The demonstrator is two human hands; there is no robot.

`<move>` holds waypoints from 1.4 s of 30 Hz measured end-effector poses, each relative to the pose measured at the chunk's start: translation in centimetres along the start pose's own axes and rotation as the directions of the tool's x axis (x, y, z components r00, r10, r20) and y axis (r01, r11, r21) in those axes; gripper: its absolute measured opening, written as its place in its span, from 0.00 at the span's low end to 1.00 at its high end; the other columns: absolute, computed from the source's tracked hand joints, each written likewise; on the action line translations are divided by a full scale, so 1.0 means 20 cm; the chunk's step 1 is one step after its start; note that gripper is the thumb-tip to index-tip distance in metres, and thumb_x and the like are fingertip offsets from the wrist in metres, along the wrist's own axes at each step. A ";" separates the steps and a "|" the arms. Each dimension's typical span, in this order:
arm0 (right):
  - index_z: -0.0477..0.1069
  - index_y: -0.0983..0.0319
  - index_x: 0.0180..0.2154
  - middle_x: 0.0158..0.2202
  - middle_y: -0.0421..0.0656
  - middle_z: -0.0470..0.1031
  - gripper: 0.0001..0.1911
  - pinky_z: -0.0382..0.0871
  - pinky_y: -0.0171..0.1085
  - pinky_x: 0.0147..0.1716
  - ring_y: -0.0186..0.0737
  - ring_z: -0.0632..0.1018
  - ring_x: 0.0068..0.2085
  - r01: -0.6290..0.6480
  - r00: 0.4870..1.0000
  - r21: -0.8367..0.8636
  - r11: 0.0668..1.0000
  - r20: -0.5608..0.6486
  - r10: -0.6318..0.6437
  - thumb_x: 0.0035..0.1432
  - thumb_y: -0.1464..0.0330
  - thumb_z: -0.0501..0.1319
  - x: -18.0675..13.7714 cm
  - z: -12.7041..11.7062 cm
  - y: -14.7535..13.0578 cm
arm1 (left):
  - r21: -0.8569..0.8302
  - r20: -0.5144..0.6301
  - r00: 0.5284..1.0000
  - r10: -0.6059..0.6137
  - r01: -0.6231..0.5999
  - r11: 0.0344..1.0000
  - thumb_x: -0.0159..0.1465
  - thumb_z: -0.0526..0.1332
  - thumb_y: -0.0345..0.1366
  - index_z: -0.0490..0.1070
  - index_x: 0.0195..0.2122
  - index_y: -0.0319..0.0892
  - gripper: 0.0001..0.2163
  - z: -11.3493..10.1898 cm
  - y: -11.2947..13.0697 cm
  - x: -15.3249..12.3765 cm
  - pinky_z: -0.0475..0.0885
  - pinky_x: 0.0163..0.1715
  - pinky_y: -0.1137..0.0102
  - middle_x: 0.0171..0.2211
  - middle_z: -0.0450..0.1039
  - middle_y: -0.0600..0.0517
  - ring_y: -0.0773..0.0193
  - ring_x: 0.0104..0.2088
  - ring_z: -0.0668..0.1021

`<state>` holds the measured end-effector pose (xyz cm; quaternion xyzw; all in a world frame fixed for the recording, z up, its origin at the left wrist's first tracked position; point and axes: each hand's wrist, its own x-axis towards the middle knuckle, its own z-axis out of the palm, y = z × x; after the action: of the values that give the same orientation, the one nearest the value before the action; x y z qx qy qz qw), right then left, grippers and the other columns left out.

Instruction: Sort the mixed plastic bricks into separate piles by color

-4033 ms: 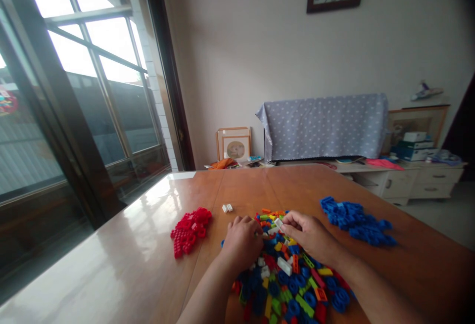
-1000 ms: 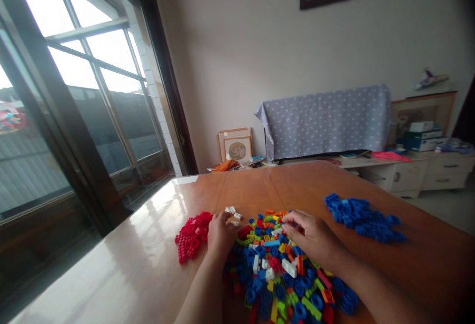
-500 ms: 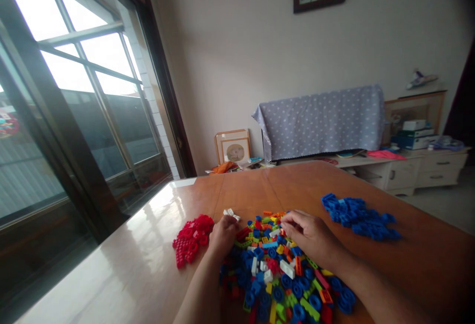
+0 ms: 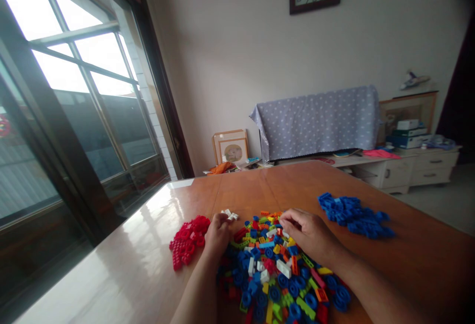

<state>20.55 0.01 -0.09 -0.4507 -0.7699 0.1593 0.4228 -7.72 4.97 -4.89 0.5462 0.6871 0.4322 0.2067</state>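
Red bricks [image 4: 190, 240] lie heaped on the wooden table [image 4: 126, 259] just to the left of the left hand; the heap shows no clear change over the last four seconds. The left hand [image 4: 217, 235], seen over the mixed pile four seconds earlier, now stands at that pile's left edge, its fingers bent toward the table; whether they are closed on a piece cannot be told. Immediately beyond and to the right of its fingertips lie the small white bricks [image 4: 230, 214]. Only two showed here four seconds ago, and the pieces, spread loosely one second ago, now sit in a closer cluster; contact with the fingers cannot be confirmed. The white group, set apart from the rest, has thus grown and been tightened. Between the two hands and nearer the person spreads the mixed pile [image 4: 274, 264] of many colours, in which several white pieces remain, among them a long white brick [image 4: 284, 268], so the white group does not yet hold all of that colour. The right hand [image 4: 303, 226] hangs over the far right edge of this pile, thumb and fingers drawn near one another; the white piece pinched there four seconds ago is not visible, and a present hold cannot be judged. Blue bricks [image 4: 354, 215] form a separate heap beyond and to the right of this hand, apparently undisturbed.
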 end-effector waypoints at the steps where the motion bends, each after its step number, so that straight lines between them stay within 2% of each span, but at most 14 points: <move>1: 0.74 0.59 0.35 0.31 0.41 0.77 0.13 0.67 0.35 0.35 0.39 0.76 0.34 -0.001 1.000 0.002 1.000 -0.003 0.001 0.65 0.61 0.54 0.00 0.00 0.00 | 0.016 -0.010 1.000 -0.027 0.027 1.000 0.60 0.59 0.36 0.73 0.40 0.45 0.08 -0.01 0.00 0.01 0.70 0.35 0.68 0.34 0.78 0.51 0.59 0.35 0.78; 4: 0.74 0.59 0.34 0.32 0.41 0.78 0.13 0.67 0.35 0.35 0.39 0.76 0.34 -0.004 1.000 0.008 1.000 -0.015 0.005 0.65 0.61 0.54 0.00 -0.01 -0.01 | 0.079 -0.021 0.996 -0.089 0.090 0.993 0.61 0.59 0.38 0.72 0.40 0.44 0.08 -0.03 0.01 0.02 0.69 0.33 0.68 0.32 0.77 0.50 0.58 0.35 0.78; 11: 0.74 0.58 0.35 0.31 0.41 0.78 0.13 0.67 0.35 0.35 0.40 0.76 0.34 -0.010 1.000 -0.002 1.000 -0.010 0.010 0.64 0.61 0.54 0.00 0.00 0.00 | 0.070 0.022 0.995 -0.101 0.099 0.993 0.60 0.62 0.42 0.74 0.41 0.46 0.10 -0.02 0.00 0.01 0.67 0.33 0.67 0.27 0.76 0.52 0.56 0.34 0.78; 18: 0.74 0.58 0.36 0.31 0.41 0.77 0.13 0.66 0.36 0.35 0.40 0.76 0.34 -0.061 0.996 -0.061 0.996 -0.064 0.057 0.63 0.62 0.52 0.01 -0.02 0.08 | 0.048 -0.013 0.995 -0.095 0.095 0.994 0.58 0.62 0.39 0.74 0.41 0.44 0.11 -0.01 0.01 0.00 0.68 0.33 0.67 0.30 0.78 0.50 0.55 0.34 0.78; 21: 0.75 0.59 0.36 0.34 0.42 0.78 0.12 0.66 0.37 0.37 0.41 0.76 0.36 -0.084 0.996 -0.100 0.992 -0.037 0.080 0.60 0.66 0.53 0.02 -0.03 0.12 | 0.072 -0.017 0.999 -0.044 0.045 0.996 0.60 0.60 0.37 0.74 0.41 0.44 0.09 0.00 0.02 0.00 0.68 0.34 0.68 0.34 0.78 0.49 0.57 0.36 0.78; 25: 0.76 0.59 0.36 0.35 0.42 0.77 0.11 0.65 0.36 0.36 0.40 0.76 0.36 -0.100 0.995 -0.152 0.983 0.013 0.103 0.58 0.67 0.55 0.02 -0.02 0.15 | 0.040 0.025 0.993 0.115 -0.116 0.992 0.62 0.57 0.34 0.73 0.38 0.43 0.07 0.02 0.05 -0.02 0.68 0.36 0.71 0.36 0.78 0.50 0.60 0.37 0.78; 28: 0.76 0.58 0.38 0.35 0.42 0.75 0.11 0.64 0.35 0.34 0.39 0.75 0.35 -0.140 0.987 -0.209 0.968 0.045 0.152 0.59 0.62 0.58 0.01 -0.01 0.14 | 0.001 0.132 0.960 0.248 -0.251 0.968 0.61 0.56 0.31 0.73 0.38 0.43 0.08 0.03 0.11 -0.07 0.68 0.38 0.71 0.37 0.78 0.51 0.62 0.38 0.78; 31: 0.76 0.58 0.35 0.34 0.42 0.74 0.13 0.61 0.35 0.32 0.39 0.75 0.34 -0.183 0.973 -0.282 0.942 0.084 0.214 0.57 0.56 0.60 0.00 0.01 0.14 | 0.010 0.228 0.901 0.368 -0.380 0.925 0.60 0.57 0.32 0.74 0.40 0.42 0.08 0.04 0.19 -0.15 0.68 0.40 0.70 0.37 0.77 0.50 0.61 0.39 0.76; 34: 0.76 0.58 0.31 0.32 0.41 0.73 0.11 0.59 0.34 0.30 0.38 0.75 0.33 -0.189 0.966 -0.302 0.934 0.116 0.233 0.56 0.58 0.61 0.00 0.03 0.13 | 0.041 0.272 0.827 0.492 -0.521 0.853 0.62 0.57 0.34 0.75 0.41 0.43 0.09 0.05 0.28 -0.23 0.68 0.44 0.67 0.41 0.76 0.49 0.59 0.43 0.75; 38: 0.75 0.58 0.30 0.33 0.40 0.73 0.08 0.62 0.34 0.32 0.37 0.74 0.33 -0.146 0.980 -0.207 0.967 0.101 0.170 0.57 0.62 0.61 0.01 0.03 0.11 | 0.076 0.299 0.777 0.554 -0.598 0.798 0.61 0.60 0.34 0.77 0.40 0.45 0.08 0.06 0.34 -0.30 0.66 0.45 0.65 0.39 0.76 0.49 0.57 0.43 0.74; 42: 0.75 0.58 0.35 0.33 0.40 0.74 0.06 0.65 0.34 0.32 0.37 0.74 0.33 -0.089 0.991 -0.022 0.996 0.097 0.091 0.58 0.64 0.61 0.01 0.04 0.07 | -0.006 0.302 0.752 0.586 -0.613 0.790 0.63 0.60 0.36 0.76 0.43 0.46 0.08 0.06 0.38 -0.35 0.66 0.44 0.66 0.39 0.76 0.49 0.57 0.43 0.73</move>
<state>20.68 1.09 -1.32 -0.4804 -0.7699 0.1935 0.3729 -0.25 -0.78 -0.66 0.8034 0.4574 0.3589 0.1288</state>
